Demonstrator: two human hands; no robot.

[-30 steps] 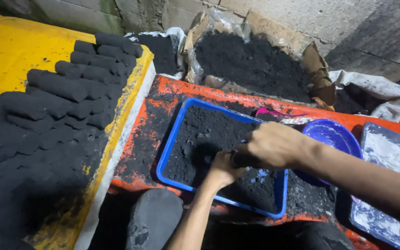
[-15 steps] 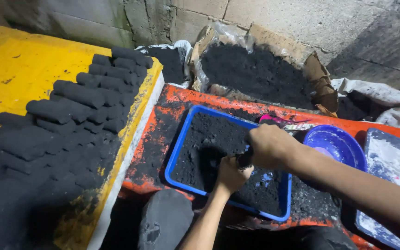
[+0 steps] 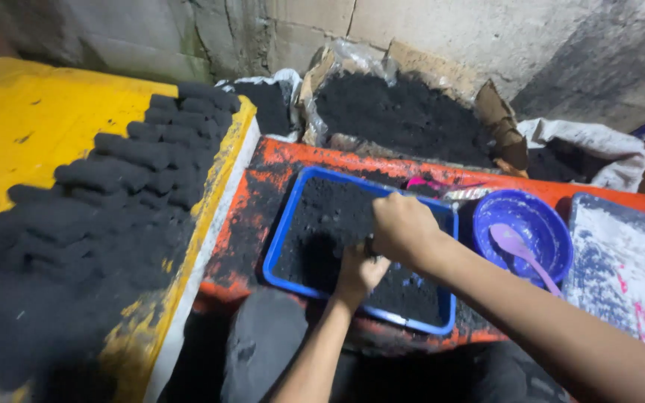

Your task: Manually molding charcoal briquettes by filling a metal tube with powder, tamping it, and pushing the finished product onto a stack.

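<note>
The yellow board [image 3: 46, 127] at my left is the biggest thing here, and rows of black pressed logs [image 3: 113, 186] lie across its near part. Behind my work a torn cardboard box [image 3: 404, 104] is heaped with black powder. Before me stands the orange worktop [image 3: 263, 186], dusted dark, and on it sits the blue tray [image 3: 281, 239] filled with the same black mix. To the right of the tray are a round blue bowl [image 3: 535, 224] with a pale purple spoon [image 3: 520, 250] lying in it, and beyond that a white-smeared flat tray [image 3: 621, 276]. Over the middle of the blue tray my right hand [image 3: 404, 227] is curled shut around a small dark thing that I cannot make out. My left hand [image 3: 360, 272] comes up from below, fingers closed against that same thing, touching my right.
</note>
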